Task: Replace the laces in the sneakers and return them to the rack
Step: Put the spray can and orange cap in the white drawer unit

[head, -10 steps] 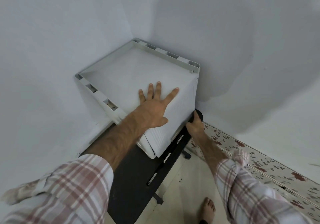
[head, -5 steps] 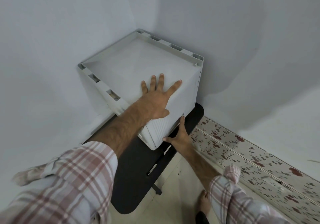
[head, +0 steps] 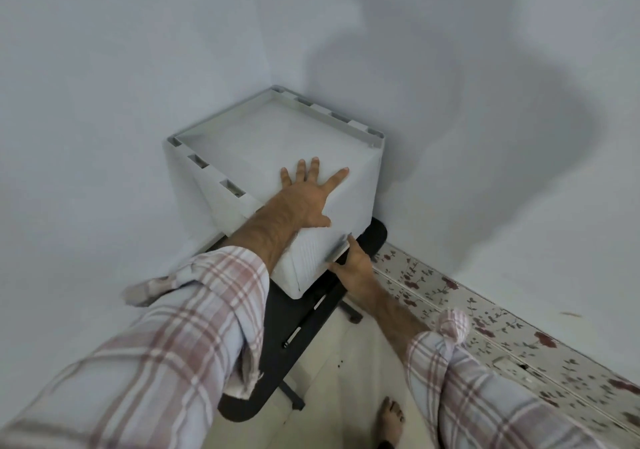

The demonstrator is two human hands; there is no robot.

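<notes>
A pale grey, square plastic storage box with a slotted rim (head: 242, 143) sits on a black, flat-topped stand (head: 273, 355) pushed into the corner of two white walls; from the task, this box is probably the sneaker rack or its cabinet. No sneakers or laces are in view, so whether they are inside cannot be told.

The left hand (head: 308, 199) lies flat on the box's top near its front edge, fingers straight and spread, pointing toward 12 and 1 o'clock, pressing rather than gripping. The right hand (head: 353, 265) is lower, at about 4 o'clock from the left one, fingers extended against a thin pale panel edge (head: 337, 251) on the box's front-right face; whether the thumb pinches that edge is unclear.

The panel edge runs from 7 to 1 o'clock, and the right hand is the nearer one to it. Judging by this, the coming move is a pull of that panel toward 5 o'clock, out over the pale tiled floor (head: 349, 379), while the left hand steadies the box from above
</notes>
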